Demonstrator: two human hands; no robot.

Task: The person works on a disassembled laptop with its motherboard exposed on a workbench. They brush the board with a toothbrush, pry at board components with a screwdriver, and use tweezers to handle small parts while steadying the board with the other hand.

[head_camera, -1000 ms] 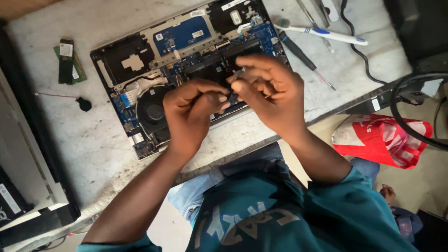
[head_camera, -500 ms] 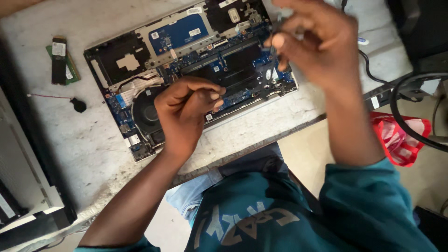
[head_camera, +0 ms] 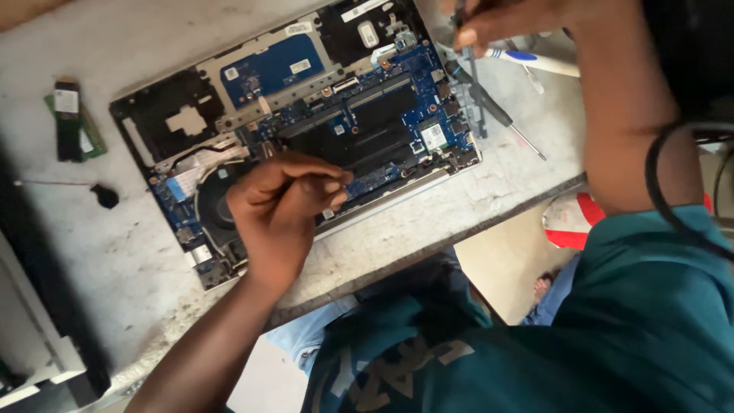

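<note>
Item: opened laptop [head_camera: 306, 130], stiff, fragile boards; I'd grip its frame edges. My left hand [head_camera: 279, 210] pinched narrow at six o'clock; right hand [head_camera: 520, 19] holding screwdriver [head_camera: 470, 65].

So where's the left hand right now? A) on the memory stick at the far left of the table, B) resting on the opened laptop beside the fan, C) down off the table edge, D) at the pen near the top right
B: the left hand rests, fingers curled, on the opened laptop, just beside the round fan.
</note>
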